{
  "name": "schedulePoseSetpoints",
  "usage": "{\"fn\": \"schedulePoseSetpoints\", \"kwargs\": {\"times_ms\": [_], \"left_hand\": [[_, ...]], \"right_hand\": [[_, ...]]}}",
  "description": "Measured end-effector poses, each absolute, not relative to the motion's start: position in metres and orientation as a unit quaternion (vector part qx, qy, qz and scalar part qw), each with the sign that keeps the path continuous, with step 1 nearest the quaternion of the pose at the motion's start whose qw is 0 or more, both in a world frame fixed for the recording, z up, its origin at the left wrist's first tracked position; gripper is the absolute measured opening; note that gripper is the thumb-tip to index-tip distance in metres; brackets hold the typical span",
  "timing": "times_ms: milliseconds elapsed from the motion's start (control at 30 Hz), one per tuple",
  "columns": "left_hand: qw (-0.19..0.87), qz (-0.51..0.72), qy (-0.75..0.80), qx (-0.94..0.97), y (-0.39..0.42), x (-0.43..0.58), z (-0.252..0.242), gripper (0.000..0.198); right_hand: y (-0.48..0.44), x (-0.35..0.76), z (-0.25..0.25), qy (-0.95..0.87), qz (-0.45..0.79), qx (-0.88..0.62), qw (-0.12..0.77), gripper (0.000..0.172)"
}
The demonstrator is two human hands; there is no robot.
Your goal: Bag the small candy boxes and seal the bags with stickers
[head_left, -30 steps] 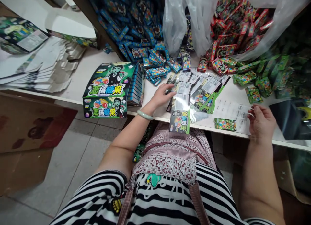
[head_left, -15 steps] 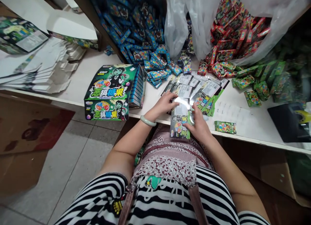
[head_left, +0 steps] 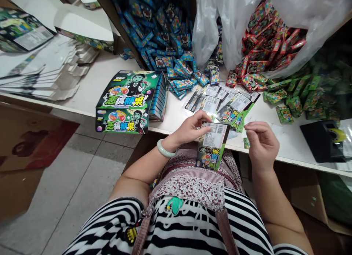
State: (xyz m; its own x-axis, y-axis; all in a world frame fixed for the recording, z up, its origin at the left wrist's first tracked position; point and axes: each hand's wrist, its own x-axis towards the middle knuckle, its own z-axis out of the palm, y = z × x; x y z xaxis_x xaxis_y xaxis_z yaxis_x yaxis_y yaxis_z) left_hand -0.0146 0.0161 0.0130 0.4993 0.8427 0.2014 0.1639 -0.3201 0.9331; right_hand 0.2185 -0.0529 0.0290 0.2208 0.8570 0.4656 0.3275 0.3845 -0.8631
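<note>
My left hand [head_left: 191, 129] pinches the top corner of a flat green-and-clear printed pouch [head_left: 212, 145], holding it up over the table edge above my lap. To the right of the pouch my right hand [head_left: 261, 143] hovers with fingers curled and thumb pressed to the fingertips; what they hold, if anything, is too small to make out. Behind both hands several more such pouches [head_left: 222, 101] lie fanned out on the white table [head_left: 90, 88]. A small green candy box [head_left: 246, 142] peeks out beside my right hand.
A green display carton [head_left: 128, 102] filled with blue boxes stands at the left. Piles of blue [head_left: 162, 35], red [head_left: 264, 42] and green [head_left: 305, 90] candy boxes fill the back, partly in clear plastic bags. Flattened cartons [head_left: 41, 69] lie far left; a black tape dispenser [head_left: 326, 139] sits at the right.
My left hand has lifted one pouch off the stack and pulled it toward me. My right hand came in from the right edge to the pouch, then drew back a little to its right.
</note>
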Motion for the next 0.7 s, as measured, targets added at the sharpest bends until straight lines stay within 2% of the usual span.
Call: {"fn": "schedulePoseSetpoints", "kwargs": {"times_ms": [67,167,333,533,700], "left_hand": [[0.465,0.361,0.330,0.738,0.012,-0.014,0.022,0.018],[0.455,0.353,0.315,0.754,0.007,-0.012,0.031,0.017],[0.430,0.361,0.312,0.766,0.005,-0.010,0.032,0.018],[0.435,0.378,0.330,0.747,0.009,-0.008,0.026,0.016],[0.457,0.375,0.341,0.732,0.013,-0.005,0.023,0.013]], "right_hand": [[-0.048,0.221,0.047,-0.592,0.267,-0.491,0.580,0.008],[-0.038,0.218,0.064,-0.638,0.335,-0.471,0.509,0.015],[-0.022,0.206,0.077,-0.691,0.387,-0.439,0.424,0.025],[-0.009,0.205,0.073,-0.707,0.366,-0.442,0.413,0.028],[0.001,0.205,0.060,-0.665,0.440,-0.446,0.406,0.032]]}}
